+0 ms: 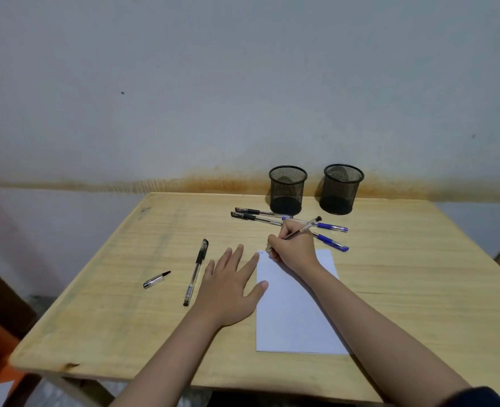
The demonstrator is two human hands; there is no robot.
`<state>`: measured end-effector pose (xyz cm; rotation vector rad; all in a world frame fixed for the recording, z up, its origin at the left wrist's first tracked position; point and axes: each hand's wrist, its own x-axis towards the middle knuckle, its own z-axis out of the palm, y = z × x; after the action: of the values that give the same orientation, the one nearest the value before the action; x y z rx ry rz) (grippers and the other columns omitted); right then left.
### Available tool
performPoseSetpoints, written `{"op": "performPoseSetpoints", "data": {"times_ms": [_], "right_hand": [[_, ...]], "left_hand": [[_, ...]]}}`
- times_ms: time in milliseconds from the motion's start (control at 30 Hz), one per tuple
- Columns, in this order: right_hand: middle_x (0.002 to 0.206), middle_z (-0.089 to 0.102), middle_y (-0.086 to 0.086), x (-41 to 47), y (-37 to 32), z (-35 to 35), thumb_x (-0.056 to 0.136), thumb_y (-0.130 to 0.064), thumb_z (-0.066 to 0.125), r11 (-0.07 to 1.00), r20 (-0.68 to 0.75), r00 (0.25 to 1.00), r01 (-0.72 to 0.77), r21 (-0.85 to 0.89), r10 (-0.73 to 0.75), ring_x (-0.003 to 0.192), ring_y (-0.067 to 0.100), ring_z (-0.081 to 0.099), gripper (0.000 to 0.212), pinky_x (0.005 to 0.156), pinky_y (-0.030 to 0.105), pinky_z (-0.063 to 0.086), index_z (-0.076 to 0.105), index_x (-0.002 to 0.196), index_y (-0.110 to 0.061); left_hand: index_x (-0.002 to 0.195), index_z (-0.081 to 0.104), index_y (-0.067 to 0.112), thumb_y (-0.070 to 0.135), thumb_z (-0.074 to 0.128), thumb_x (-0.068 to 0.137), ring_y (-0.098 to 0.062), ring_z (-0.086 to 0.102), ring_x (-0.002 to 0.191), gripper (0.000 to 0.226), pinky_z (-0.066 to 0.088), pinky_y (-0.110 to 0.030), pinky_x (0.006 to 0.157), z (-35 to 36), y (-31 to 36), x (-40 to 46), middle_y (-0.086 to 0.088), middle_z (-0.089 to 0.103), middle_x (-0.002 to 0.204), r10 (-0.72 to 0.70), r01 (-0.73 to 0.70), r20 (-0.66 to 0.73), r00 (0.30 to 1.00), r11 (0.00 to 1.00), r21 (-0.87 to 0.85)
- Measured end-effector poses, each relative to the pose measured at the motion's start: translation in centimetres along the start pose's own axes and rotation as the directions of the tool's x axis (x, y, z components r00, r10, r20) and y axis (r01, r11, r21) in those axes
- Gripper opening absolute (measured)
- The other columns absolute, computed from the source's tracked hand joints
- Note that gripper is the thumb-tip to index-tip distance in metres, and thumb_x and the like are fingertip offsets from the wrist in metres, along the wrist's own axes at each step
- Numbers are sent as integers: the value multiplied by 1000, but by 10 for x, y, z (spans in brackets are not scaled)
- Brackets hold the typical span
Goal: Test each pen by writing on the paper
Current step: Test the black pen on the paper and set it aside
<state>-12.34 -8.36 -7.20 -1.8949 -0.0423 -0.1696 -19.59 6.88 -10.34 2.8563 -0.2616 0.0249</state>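
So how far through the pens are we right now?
Early. The paper shows only a tiny mark at its top left corner. The right hand grips an uncapped pen there; its cap lies left. The left hand steadies the sheet. One black pen lies apart. Two black and two blue pens wait.

Two black mesh cups (287, 188) (341, 188) stand on the wooden table (110, 304) against a stained wall (184, 98).

The marks on the paper (295, 304) are too small to read.
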Motion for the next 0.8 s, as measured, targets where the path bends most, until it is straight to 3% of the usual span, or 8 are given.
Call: {"op": "performPoseSetpoints", "data": {"times_ms": [367, 467, 600, 800], "right_hand": [[70, 62, 34, 6, 5, 3, 77, 2, 65, 999, 36, 999, 16, -52, -14, 47, 17, 64, 20, 43, 19, 52, 49, 66, -4], [67, 61, 29, 7, 6, 5, 77, 1, 64, 999, 12, 1000, 8, -49, -7, 47, 16, 63, 19, 46, 22, 53, 49, 67, -4], [61, 57, 19, 6, 7, 3, 78, 2, 64, 999, 13, 1000, -19, -37, 19, 39, 7, 60, 21, 41, 16, 50, 48, 66, -5], [64, 60, 20, 5, 6, 4, 78, 0, 65, 998, -5, 1000, -3, -55, 2, 50, 19, 65, 22, 41, 15, 49, 48, 66, -6]], "left_hand": [[144, 3, 46, 64, 21, 85, -14, -11, 145, 64, -2, -46, 117, 1, 1, 1, 8, -7, 158, -6, 6, 4, 1000, 1000, -11], [144, 5, 45, 63, 24, 87, -14, -11, 145, 63, -1, -47, 117, 1, 0, 2, 8, -6, 158, -6, 6, 4, 1000, 1000, -20], [144, 6, 44, 63, 24, 87, -15, -9, 145, 63, -1, -47, 117, 1, 1, 2, 8, -5, 158, -5, 5, -3, 1000, 1000, -16], [144, 6, 44, 63, 25, 87, -14, -9, 145, 63, -1, -47, 117, 2, 0, 2, 8, -4, 158, -6, 6, -7, 1000, 1000, -13]]}}
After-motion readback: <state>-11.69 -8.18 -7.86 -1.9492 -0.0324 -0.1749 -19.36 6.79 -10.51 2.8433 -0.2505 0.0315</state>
